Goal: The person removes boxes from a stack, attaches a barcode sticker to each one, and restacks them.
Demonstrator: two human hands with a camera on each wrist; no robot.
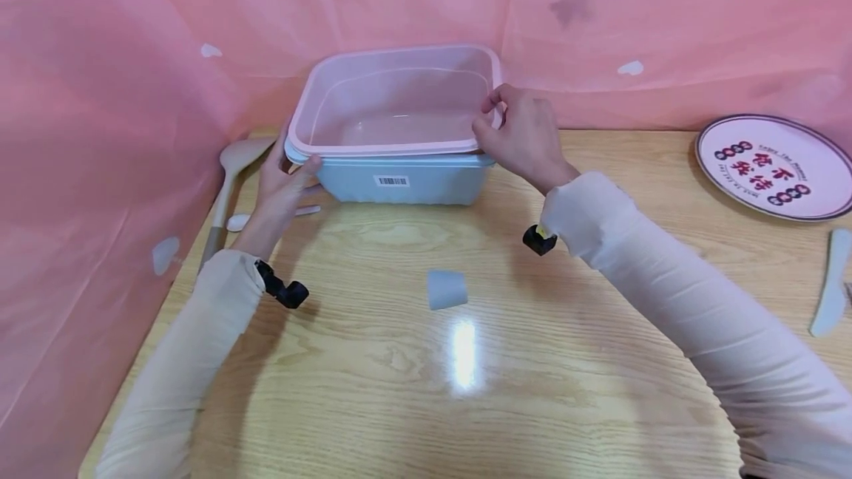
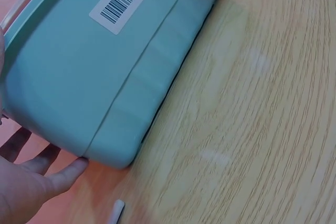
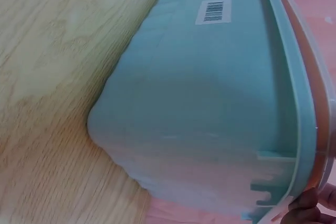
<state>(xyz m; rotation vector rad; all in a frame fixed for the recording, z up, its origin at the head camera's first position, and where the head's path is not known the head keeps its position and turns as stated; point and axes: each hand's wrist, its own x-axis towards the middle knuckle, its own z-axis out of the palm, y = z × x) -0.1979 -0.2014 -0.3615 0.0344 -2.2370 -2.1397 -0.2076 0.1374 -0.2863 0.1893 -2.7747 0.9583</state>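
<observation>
From the head view, a pale blue tub (image 1: 406,179) with a barcode label (image 1: 392,181) stands at twelve o'clock on the wooden surface (image 1: 466,361), close to the pink backdrop (image 1: 100,94), and a pink translucent tray (image 1: 399,106) sits nested in its top. The left hand (image 1: 282,187) grips the stacked rims at the tub's nine o'clock corner, thumb curled over the top edge; the right hand (image 1: 522,135) pinches the pink rim at the three o'clock corner with curled fingers. A wooden spoon (image 1: 229,183) lies at nine o'clock just beside the left hand, a small white spoon (image 1: 266,218) partly under that wrist, a small grey cup (image 1: 446,289) on its side at six o'clock of the tub, a printed plate (image 1: 775,166) well apart at three o'clock, and a pale spatula (image 1: 832,283) below the plate. From the left wrist view, the blue wall fills the upper left, and straight fingers (image 2: 65,174) lie along its lower corner at seven o'clock, touching it. From the right wrist view, the tub's end and rim run down the right side, and fingertips (image 3: 307,211) pinch the rim edge at five o'clock.
</observation>
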